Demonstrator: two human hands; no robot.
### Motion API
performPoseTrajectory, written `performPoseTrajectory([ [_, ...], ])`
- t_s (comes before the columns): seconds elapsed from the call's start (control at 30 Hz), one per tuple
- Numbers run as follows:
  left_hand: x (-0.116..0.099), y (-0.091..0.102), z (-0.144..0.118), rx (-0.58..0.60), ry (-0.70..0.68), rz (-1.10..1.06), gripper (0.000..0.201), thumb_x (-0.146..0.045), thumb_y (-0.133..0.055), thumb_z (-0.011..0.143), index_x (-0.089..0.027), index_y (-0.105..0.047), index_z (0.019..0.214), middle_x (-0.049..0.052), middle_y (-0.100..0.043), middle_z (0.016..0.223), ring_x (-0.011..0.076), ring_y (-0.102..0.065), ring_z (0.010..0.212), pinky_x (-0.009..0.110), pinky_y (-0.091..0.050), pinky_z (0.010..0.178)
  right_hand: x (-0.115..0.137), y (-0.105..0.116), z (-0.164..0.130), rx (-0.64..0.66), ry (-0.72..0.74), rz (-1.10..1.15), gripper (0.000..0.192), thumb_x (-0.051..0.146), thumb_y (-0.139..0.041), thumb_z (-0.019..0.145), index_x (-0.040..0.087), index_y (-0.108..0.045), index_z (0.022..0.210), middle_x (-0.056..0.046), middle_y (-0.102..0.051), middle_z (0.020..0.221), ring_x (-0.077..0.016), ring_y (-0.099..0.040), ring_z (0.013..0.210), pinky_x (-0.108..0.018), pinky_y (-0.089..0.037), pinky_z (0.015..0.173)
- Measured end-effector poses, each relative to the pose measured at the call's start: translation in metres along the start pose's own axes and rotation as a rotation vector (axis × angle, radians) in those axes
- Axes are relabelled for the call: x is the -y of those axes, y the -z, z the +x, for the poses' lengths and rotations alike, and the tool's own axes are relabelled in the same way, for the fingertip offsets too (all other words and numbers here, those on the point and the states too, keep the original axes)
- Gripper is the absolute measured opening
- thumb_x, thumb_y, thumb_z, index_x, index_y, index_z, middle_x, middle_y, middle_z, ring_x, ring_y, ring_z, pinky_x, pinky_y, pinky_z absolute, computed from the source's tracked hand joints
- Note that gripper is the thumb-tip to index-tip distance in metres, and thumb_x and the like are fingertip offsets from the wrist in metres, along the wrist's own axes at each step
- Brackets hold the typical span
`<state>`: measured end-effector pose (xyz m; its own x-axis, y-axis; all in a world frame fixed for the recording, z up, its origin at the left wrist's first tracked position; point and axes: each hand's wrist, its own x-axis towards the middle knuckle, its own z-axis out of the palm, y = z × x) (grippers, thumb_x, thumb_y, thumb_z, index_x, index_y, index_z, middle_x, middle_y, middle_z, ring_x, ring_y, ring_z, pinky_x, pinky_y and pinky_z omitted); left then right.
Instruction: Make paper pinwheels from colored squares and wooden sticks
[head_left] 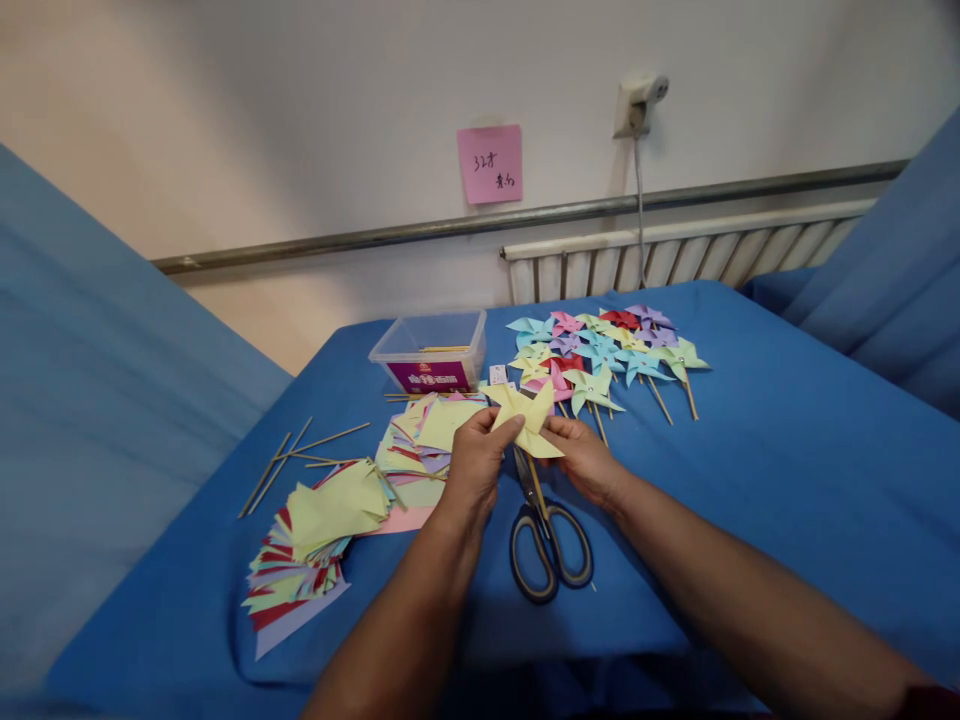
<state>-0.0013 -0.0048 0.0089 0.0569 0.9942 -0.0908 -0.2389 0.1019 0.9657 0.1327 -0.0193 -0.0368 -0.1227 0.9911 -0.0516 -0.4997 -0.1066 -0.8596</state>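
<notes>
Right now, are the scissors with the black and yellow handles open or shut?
Shut: the scissors with black and yellow handles lie flat, both loops touching.

what the view keeps back

the scissors (pixel 546 540) have their blades tucked under the yellow pinwheel (pixel 525 415) and the right hand (pixel 589 462). the left hand (pixel 472 465) hides its own fingertips behind the paper. the note (pixel 490 163) on the wall has writing too small to read. both forearms run off the bottom edge.
</notes>
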Motion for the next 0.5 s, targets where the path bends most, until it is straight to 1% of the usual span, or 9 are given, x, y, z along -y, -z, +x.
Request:
performPoseTrajectory([
  [0.07, -0.001, 0.0, 0.001, -0.017, 0.031, -0.029, 0.031, -0.027, -0.084, 0.056, -0.012, -0.072, 0.081, 0.003, -0.07, 0.074, 0.0139, -0.06, 0.065, 0.025, -0.047, 0.066, 0.001, 0.002, 0.001, -0.019, 0.028, 0.041, 0.032, 0.045, -0.082, 0.068, 0.018, -0.073, 0.081, -0.001, -0.068, 0.07, -0.0112, -0.055, 0.06, -0.025, -0.04, 0.059],
  [0.13, -0.002, 0.0, 0.001, -0.022, 0.077, -0.065, 0.031, -0.026, -0.084, 0.056, -0.011, -0.072, 0.081, 0.004, -0.07, 0.074, 0.0145, -0.06, 0.066, 0.026, -0.047, 0.068, 0.003, 0.002, 0.001, -0.002, 0.04, 0.09, 0.031, 0.04, -0.084, 0.067, 0.019, -0.073, 0.086, -0.002, -0.072, 0.082, -0.0133, -0.061, 0.071, -0.027, -0.045, 0.07],
  [0.2, -0.002, 0.001, 0.002, 0.012, 0.133, -0.099, 0.032, -0.024, -0.084, 0.056, -0.011, -0.072, 0.082, 0.005, -0.07, 0.074, 0.0146, -0.06, 0.065, 0.027, -0.048, 0.068, 0.006, 0.001, 0.0, 0.013, 0.04, 0.119, 0.031, 0.037, -0.085, 0.065, 0.02, -0.073, 0.089, -0.002, -0.073, 0.086, -0.0144, -0.064, 0.076, -0.029, -0.046, 0.076],
  [0.33, 0.001, 0.001, 0.001, 0.122, 0.223, -0.128, 0.032, -0.023, -0.083, 0.058, -0.011, -0.072, 0.085, 0.006, -0.07, 0.076, 0.0146, -0.06, 0.065, 0.026, -0.047, 0.067, 0.008, -0.001, -0.002, 0.006, 0.032, 0.148, 0.033, 0.036, -0.087, 0.063, 0.019, -0.072, 0.087, 0.0, -0.072, 0.079, -0.0136, -0.064, 0.068, -0.029, -0.047, 0.073],
  [0.4, 0.001, 0.001, 0.0, 0.127, 0.243, -0.126, 0.03, -0.022, -0.082, 0.059, -0.012, -0.072, 0.084, 0.005, -0.07, 0.076, 0.0144, -0.06, 0.066, 0.025, -0.047, 0.065, 0.009, -0.002, -0.002, 0.003, 0.031, 0.157, 0.032, 0.036, -0.087, 0.063, 0.019, -0.072, 0.085, 0.0, -0.072, 0.076, -0.0132, -0.063, 0.067, -0.029, -0.047, 0.072],
  [0.5, 0.0, 0.0, -0.001, 0.102, 0.256, -0.127, 0.027, -0.021, -0.082, 0.059, -0.014, -0.071, 0.083, 0.002, -0.069, 0.074, 0.0121, -0.059, 0.063, 0.022, -0.046, 0.061, 0.011, -0.003, -0.003, -0.006, 0.029, 0.169, 0.029, 0.035, -0.087, 0.062, 0.018, -0.071, 0.08, 0.0, -0.072, 0.077, -0.0127, -0.063, 0.068, -0.027, -0.046, 0.07],
])
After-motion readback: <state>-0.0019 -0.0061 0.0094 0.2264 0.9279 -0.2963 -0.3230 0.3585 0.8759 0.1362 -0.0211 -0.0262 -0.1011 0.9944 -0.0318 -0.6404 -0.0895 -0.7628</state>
